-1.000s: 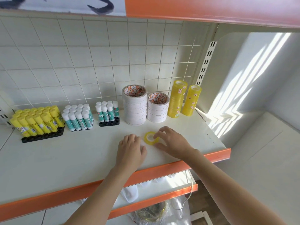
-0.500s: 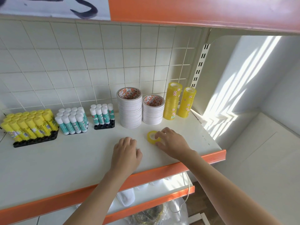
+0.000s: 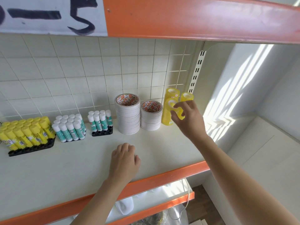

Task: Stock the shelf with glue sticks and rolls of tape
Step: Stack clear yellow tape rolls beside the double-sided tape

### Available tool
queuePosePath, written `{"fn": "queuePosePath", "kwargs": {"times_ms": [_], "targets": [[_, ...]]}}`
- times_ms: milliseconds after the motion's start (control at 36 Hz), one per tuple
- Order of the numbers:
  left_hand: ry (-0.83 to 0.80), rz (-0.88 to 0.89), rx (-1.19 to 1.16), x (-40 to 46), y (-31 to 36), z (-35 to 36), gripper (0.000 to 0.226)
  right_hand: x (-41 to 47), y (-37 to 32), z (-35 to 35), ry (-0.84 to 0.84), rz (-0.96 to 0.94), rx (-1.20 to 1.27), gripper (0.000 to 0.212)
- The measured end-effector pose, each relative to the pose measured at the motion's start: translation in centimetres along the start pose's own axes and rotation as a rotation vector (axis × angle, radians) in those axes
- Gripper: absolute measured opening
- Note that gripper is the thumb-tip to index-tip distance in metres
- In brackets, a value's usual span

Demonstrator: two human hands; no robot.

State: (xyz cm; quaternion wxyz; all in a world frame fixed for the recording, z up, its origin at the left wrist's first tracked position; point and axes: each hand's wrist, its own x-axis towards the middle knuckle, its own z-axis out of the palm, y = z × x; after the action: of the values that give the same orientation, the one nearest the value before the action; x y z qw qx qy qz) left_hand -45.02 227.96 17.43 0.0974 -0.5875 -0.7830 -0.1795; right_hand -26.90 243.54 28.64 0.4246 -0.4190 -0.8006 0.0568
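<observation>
- Left hand (image 3: pixel 124 159): palm down, fingers loosely curled, forearm reaching up from below.
- Right hand (image 3: pixel 188 118): raised, arm extended, fingers pinching a small yellow tape roll (image 3: pixel 176 109).

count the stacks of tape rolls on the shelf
4, all standing at the back right: a tall white stack, a shorter white stack right of it, then two yellow stacks. The right hand holds one loose yellow roll and partly hides the rightmost stack.
</observation>
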Motion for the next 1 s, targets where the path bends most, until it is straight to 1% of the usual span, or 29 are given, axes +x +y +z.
{"fn": "queuePosePath", "kwargs": {"times_ms": [111, 194, 333, 611, 861, 1000], "targets": [[0.000, -0.004, 0.003, 0.0, 0.0, 0.0, 0.034, 3.1, 0.3, -0.4, 0.007, 0.084, 0.006, 0.022], [0.006, 0.001, 0.001, -0.1, 0.0, 0.0, 0.033, 4.8, 0.6, -0.1, -0.031, 0.121, -0.009, 0.024], [0.013, 0.004, 0.006, -0.1, 0.0, -0.1, 0.027, 6.5, 1.1, 0.6, -0.067, 0.125, -0.076, 0.025], [0.023, 0.006, 0.012, -0.1, 0.1, -0.1, 0.028, 7.7, 1.3, 1.2, -0.168, 0.134, -0.176, 0.027], [0.030, 0.009, 0.010, -0.1, 0.1, -0.1, 0.028, 8.1, 1.3, 1.6, -0.213, 0.142, -0.192, 0.030], [0.026, 0.008, 0.014, -0.1, 0.0, -0.1, 0.026, 8.6, 1.3, 1.8, -0.210, 0.203, -0.133, 0.027]]}}
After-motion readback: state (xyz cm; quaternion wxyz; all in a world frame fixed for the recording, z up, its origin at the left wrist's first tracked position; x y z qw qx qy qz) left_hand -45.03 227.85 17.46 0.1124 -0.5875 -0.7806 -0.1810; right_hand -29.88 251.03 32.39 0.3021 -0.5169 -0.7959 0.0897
